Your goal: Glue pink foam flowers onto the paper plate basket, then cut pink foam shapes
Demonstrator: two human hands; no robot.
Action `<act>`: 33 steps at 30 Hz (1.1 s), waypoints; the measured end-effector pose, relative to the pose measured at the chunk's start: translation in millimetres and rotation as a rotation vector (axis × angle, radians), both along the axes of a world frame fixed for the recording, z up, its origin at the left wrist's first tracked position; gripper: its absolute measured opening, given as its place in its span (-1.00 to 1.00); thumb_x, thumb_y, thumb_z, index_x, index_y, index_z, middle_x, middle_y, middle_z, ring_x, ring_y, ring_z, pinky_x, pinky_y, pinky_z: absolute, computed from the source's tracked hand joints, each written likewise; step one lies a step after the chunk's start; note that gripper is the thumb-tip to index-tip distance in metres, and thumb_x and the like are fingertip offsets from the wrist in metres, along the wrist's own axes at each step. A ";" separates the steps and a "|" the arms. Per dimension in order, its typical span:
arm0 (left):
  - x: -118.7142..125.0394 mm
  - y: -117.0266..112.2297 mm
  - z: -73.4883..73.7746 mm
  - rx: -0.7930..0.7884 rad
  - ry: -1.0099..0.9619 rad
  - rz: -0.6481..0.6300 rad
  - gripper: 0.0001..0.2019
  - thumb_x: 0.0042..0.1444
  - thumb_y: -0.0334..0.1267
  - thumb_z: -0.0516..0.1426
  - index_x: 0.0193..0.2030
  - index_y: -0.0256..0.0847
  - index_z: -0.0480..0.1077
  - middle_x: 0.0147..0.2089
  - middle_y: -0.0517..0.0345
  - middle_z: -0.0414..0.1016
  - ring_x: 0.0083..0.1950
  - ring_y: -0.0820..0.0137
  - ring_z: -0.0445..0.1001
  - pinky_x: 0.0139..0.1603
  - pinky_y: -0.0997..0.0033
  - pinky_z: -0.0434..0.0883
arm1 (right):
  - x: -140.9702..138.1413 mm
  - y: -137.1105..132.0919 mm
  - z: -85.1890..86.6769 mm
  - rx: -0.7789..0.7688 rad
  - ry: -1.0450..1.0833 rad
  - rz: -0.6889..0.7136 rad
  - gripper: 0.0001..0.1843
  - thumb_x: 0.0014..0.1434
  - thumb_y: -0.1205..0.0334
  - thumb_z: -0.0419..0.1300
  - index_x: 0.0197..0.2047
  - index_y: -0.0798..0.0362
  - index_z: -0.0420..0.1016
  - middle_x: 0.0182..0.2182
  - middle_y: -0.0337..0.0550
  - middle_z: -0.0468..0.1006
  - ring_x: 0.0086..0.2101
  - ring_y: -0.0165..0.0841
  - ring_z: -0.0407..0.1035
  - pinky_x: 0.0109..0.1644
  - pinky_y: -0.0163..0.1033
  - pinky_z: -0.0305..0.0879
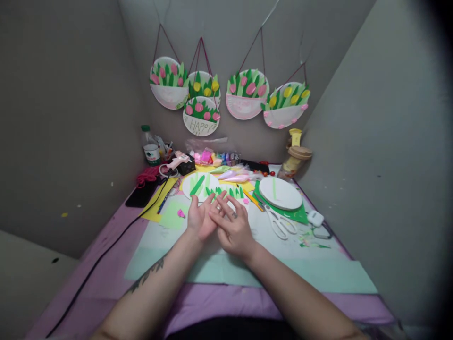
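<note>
Above the table my left hand [203, 218] is turned palm up with its fingers stretched out. My right hand [235, 229] wears a ring and rests its fingers against the left palm and fingers; several of its fingers are extended. I see no object in either hand. Just beyond them lies a white paper plate [187, 188] with green paper leaves on it. Beside it a row of green paper grass [233, 191] is partly hidden by my fingers. Small pink paper pieces [181, 213] lie to the left of my hands and another near the grass.
White scissors [278, 222] and a yellow pencil [253, 200] lie to the right, near stacked white plates [281, 193]. A pink glue gun [179, 160], a phone [141, 194] and a black cable [116, 241] are on the left. Decorated plates [247, 106] hang on the wall.
</note>
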State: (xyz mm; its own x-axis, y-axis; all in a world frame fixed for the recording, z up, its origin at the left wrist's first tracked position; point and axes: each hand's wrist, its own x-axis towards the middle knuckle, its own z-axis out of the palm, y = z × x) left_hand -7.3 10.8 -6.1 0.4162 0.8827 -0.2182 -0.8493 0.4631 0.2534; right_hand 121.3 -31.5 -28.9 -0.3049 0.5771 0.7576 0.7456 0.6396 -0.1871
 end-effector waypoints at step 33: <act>-2.5 -0.8 7.6 -0.015 0.118 0.036 -0.34 0.19 0.25 -0.21 0.28 -0.13 0.04 0.12 -0.13 0.38 0.04 0.13 0.46 0.04 -0.04 0.40 | -10.4 0.4 -10.3 0.020 -0.093 -0.009 -0.45 0.03 0.48 0.11 0.07 -0.15 0.46 0.24 -0.12 0.25 0.25 -0.05 -0.03 0.18 0.10 0.05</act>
State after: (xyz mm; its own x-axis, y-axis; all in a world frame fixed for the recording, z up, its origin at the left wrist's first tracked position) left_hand -9.8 10.0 1.5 0.3552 0.8927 -0.2774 -0.8300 0.4377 0.3458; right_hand 110.9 -31.1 -39.1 -0.3693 0.5650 0.7378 0.7649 0.6357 -0.1039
